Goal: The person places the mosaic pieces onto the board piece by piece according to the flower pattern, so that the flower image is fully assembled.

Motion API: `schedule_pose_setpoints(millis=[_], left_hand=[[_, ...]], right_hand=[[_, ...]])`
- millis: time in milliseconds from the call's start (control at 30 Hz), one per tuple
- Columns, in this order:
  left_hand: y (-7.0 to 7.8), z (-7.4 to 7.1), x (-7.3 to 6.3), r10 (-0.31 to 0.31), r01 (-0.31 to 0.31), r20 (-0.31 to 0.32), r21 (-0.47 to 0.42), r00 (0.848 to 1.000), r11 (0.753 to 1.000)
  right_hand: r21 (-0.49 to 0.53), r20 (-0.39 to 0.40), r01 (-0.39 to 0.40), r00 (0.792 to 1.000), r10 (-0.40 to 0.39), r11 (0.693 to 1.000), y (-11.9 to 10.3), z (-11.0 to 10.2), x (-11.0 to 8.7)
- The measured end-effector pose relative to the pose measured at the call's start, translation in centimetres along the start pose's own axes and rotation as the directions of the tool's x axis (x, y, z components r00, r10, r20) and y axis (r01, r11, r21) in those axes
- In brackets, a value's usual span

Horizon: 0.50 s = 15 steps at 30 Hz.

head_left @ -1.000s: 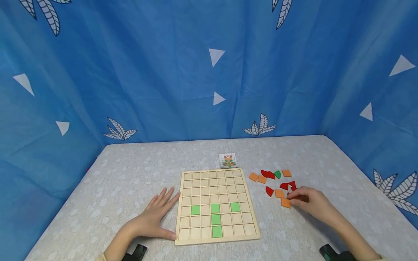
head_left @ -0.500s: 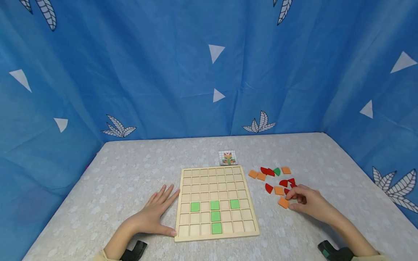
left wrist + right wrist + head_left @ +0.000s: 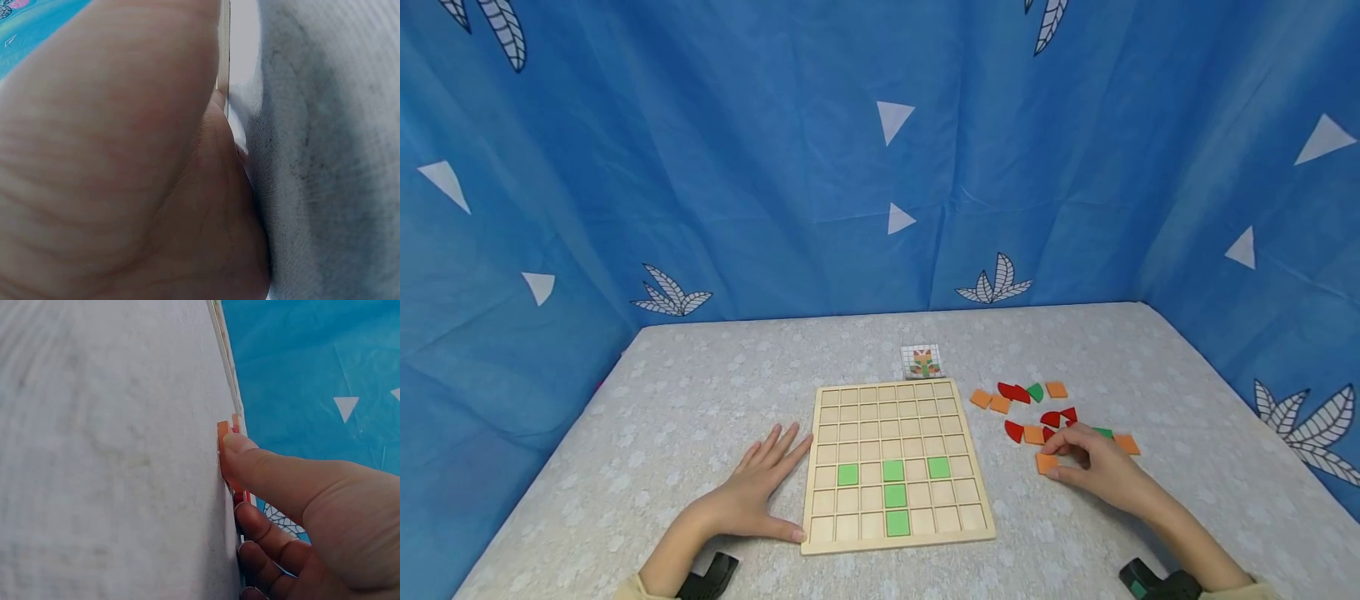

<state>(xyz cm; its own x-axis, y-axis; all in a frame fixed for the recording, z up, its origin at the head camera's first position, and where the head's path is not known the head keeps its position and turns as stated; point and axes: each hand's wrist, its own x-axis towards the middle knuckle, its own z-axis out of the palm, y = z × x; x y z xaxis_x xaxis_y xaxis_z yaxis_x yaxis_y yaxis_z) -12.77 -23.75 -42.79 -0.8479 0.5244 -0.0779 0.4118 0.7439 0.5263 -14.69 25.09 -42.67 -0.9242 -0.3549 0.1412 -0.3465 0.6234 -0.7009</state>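
Note:
A wooden grid board (image 3: 920,504) lies on the table, with several green square tiles (image 3: 895,496) set in its lower rows. My left hand (image 3: 748,500) rests flat at the board's left edge, fingers spread, thumb touching the lower left corner; its wrist view is mostly filled by the palm. To the right of the board, my right hand (image 3: 1101,472) pinches an orange square tile (image 3: 1046,464) between thumb and fingers, low over the table. The right wrist view shows the thumb against this orange tile (image 3: 224,437).
Around the right hand lie loose orange squares (image 3: 1056,389), red quarter-round pieces (image 3: 1013,431) and a green quarter-round piece (image 3: 1035,392). A small pattern card (image 3: 921,361) stands behind the board. Blue curtain (image 3: 820,167) encloses the back and sides.
My right hand has shifted slightly left with the orange tile. Another orange square and a bit of green now show to the right of that hand. The left hand stays put.

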Motion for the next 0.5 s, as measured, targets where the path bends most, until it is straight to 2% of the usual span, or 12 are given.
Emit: schedule_pose_setpoints(millis=[300,500], left_hand=[[-0.29,0.14,-0.04,0.017,-0.017,-0.009,0.005,1.0,1.0],[-0.21,0.12,-0.01,0.01,-0.01,-0.008,0.001,1.0,1.0]], right_hand=[[-0.003,-0.004,-0.017,1.0,0.017,1.0,-0.28,-0.02,0.04],[0.038,0.023,-0.045,0.999,0.044,0.998,-0.43,-0.3,0.21]])
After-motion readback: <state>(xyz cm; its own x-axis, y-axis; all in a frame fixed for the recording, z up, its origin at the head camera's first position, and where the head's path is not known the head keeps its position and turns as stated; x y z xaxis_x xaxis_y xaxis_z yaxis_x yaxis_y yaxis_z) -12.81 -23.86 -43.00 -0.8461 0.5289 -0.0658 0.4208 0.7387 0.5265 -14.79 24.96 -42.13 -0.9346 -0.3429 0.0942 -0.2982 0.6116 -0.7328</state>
